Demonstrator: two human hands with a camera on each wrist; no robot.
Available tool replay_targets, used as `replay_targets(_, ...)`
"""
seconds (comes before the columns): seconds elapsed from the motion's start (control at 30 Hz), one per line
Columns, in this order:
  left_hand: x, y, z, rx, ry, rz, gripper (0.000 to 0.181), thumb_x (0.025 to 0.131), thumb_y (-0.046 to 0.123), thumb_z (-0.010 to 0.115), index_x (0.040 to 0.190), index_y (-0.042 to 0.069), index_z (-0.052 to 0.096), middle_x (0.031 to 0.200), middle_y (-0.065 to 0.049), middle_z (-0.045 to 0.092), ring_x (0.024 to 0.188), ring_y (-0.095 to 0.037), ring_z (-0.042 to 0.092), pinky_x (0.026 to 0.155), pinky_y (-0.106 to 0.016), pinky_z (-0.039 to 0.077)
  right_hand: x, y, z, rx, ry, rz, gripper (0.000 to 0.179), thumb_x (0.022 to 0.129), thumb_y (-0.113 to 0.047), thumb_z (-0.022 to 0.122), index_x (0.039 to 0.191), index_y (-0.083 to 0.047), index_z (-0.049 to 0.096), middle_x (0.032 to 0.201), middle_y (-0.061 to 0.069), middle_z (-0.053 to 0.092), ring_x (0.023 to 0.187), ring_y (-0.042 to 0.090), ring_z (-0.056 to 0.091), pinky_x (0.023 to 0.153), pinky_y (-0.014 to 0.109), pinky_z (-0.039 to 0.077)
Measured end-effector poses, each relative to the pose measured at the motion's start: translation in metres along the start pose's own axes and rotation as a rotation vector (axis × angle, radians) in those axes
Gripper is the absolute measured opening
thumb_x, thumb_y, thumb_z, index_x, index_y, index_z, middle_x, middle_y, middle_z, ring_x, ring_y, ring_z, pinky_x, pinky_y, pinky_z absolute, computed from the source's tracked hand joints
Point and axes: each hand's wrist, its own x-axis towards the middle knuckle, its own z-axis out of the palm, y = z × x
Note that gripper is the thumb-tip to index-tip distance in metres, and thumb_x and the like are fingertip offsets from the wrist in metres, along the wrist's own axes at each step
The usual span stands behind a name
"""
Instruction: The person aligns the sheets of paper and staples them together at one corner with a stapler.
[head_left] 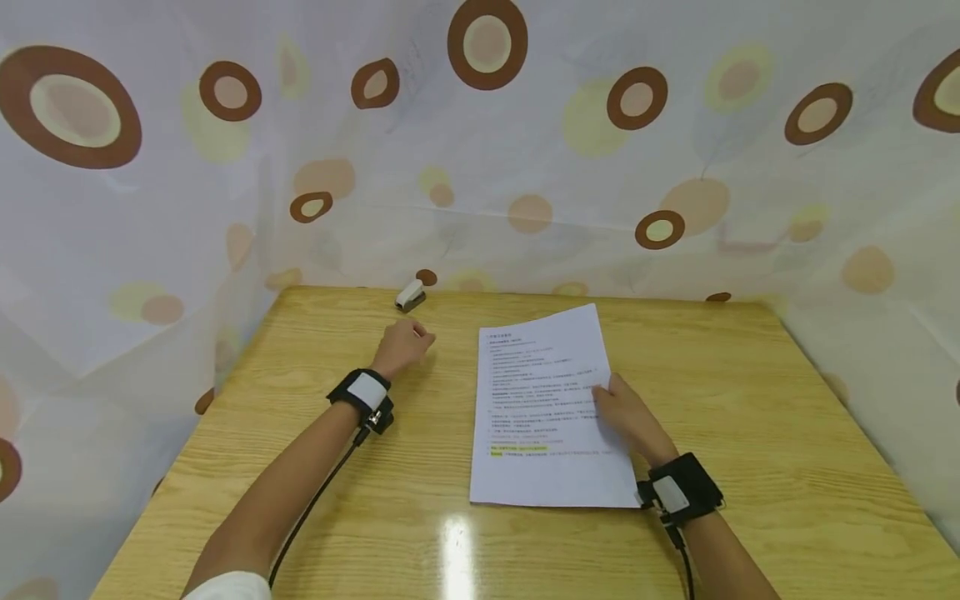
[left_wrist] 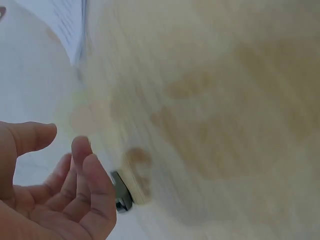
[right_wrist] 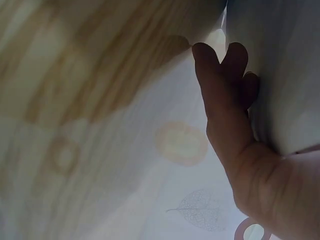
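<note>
My right hand [head_left: 628, 415] pinches the right edge of a printed paper document [head_left: 547, 417], thumb on the printed face and fingers behind. Two lines near its bottom carry yellow highlighting. In the right wrist view the fingers [right_wrist: 212, 75] lie against the back of the paper [right_wrist: 290, 75]. My left hand [head_left: 402, 347] is over the table toward the back left, fingers loosely bent, holding nothing. Just beyond it stands a small white and grey stapler [head_left: 411, 296]. The left wrist view shows a gap between thumb and fingers, with the stapler [left_wrist: 121, 192] partly hidden behind the fingers.
The wooden table [head_left: 375, 533] reaches back to a pale patterned curtain [head_left: 525, 167] that encloses it on the back and both sides. Each wrist wears a black strap with a camera, and a cable [head_left: 318, 504] runs back along the left forearm.
</note>
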Motion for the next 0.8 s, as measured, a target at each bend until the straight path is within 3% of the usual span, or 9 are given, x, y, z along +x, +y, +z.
replay_targets(0.2, 0.028, -0.003, -0.003, 0.016, 0.123, -0.032, 0.041, 0.100, 0.018, 0.060, 0.127, -0.010, 0.047, 0.115, -0.029, 0.054, 0.078, -0.030, 0.052, 0.067, -0.041, 0.043, -0.001, 0.002, -0.003, -0.016, 0.019, 0.006, 0.049, 0.108, -0.014, 0.029, 0.152, 0.006, 0.024, 0.116, 0.021, 0.052, 0.095, 0.028, 0.053, 0.079, 0.037, 0.039)
replay_targets(0.43, 0.050, -0.008, 0.003, -0.005, 0.142, -0.099, 0.064, 0.102, 0.015, 0.056, 0.151, -0.006, 0.021, 0.143, -0.036, 0.026, 0.105, -0.049, 0.055, 0.085, -0.054, 0.048, -0.006, 0.002, -0.004, 0.003, 0.021, -0.001, 0.049, 0.107, -0.011, 0.029, 0.152, 0.007, 0.024, 0.120, 0.023, 0.051, 0.098, 0.029, 0.052, 0.083, 0.038, 0.037)
replay_targets(0.53, 0.059, -0.013, 0.003, 0.010, 0.129, -0.110, 0.064, 0.104, 0.014, 0.053, 0.153, -0.007, 0.017, 0.147, -0.035, 0.026, 0.113, -0.049, 0.052, 0.090, -0.054, 0.046, -0.007, 0.001, -0.004, 0.011, 0.018, 0.011, 0.048, 0.107, -0.010, 0.029, 0.152, 0.007, 0.024, 0.119, 0.022, 0.051, 0.097, 0.029, 0.052, 0.082, 0.038, 0.038)
replay_targets(0.8, 0.077, -0.027, -0.002, 0.079, 0.096, -0.139, 0.052, 0.105, 0.016, 0.050, 0.145, -0.011, 0.032, 0.133, -0.033, 0.046, 0.115, -0.047, 0.054, 0.092, -0.054, 0.046, -0.005, -0.001, -0.001, -0.030, 0.036, 0.010, 0.049, 0.107, -0.011, 0.031, 0.152, 0.008, 0.024, 0.117, 0.022, 0.053, 0.097, 0.029, 0.052, 0.084, 0.040, 0.038)
